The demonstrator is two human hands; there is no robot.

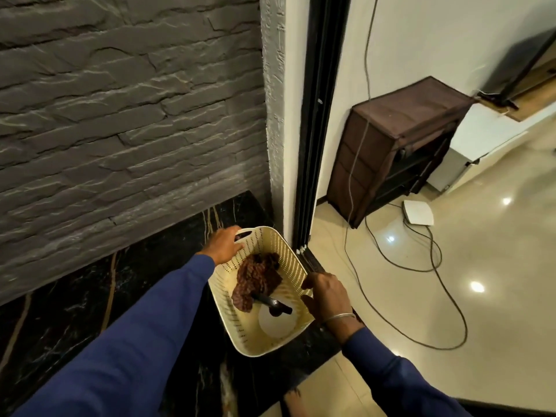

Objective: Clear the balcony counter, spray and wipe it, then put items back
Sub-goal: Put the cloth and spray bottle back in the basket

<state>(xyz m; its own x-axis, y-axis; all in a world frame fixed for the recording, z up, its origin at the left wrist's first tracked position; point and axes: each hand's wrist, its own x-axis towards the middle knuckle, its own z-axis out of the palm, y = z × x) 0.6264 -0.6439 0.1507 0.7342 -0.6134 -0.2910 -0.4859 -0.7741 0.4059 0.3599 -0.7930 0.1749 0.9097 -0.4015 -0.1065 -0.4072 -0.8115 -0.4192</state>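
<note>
Right hand [326,299]: thumb and fingers pinch the basket's right rim.
Basket [279,245]: cream, perforated, at the right end of the black marble counter [90,302].
Contents: 1 brown cloth [255,278] and 1 black-handled tool [275,305] lying over a white disc [276,325].
Left hand [224,245]: fingers curl around the far-left handle.
Far right: brown cabinet [391,145].

Cream perforated basket [289,251] at the black marble counter [90,296] holds a brown cloth [255,278] and white bottle [276,325].
</note>
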